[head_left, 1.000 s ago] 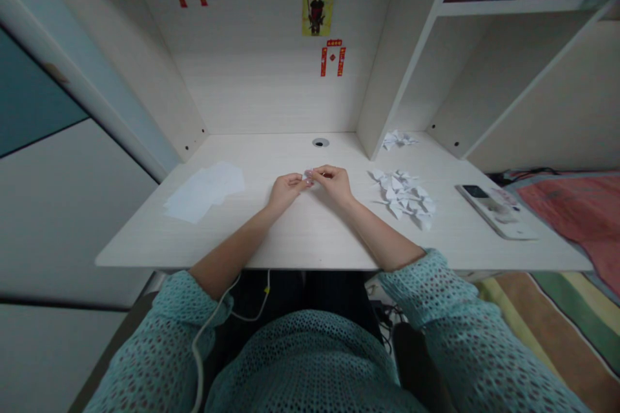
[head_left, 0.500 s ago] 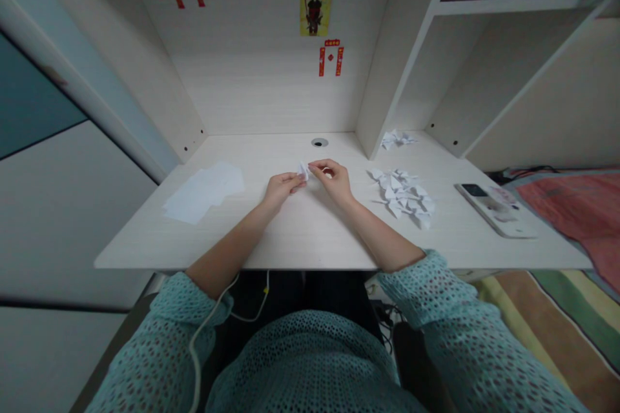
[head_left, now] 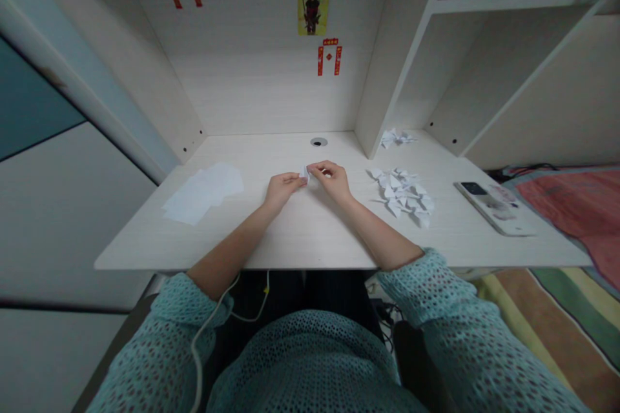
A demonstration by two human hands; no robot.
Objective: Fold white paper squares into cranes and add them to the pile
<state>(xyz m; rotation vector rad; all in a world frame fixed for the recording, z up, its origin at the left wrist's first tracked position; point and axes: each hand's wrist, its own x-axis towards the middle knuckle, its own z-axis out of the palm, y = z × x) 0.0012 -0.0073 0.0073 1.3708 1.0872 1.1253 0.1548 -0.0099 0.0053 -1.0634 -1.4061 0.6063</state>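
Seemingly done: folded pieces [head_left: 403, 193] heaped at right | In hand: white paper [head_left: 305, 172] pinched by left hand [head_left: 281, 188] and right hand [head_left: 335, 181] | Remaining: flat sheets [head_left: 206, 192], unfolded

yellow poster [head_left: 314, 0], red cloth [head_left: 576, 203], striped cloth [head_left: 547, 313]

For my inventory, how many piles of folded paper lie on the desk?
2: the near pile, right of the right hand; the far pile, behind it, beside the upright panel. More may be hidden.

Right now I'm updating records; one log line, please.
left hand: holds small paper | right hand: at its edge | flat sheets: left | folded pieces: right
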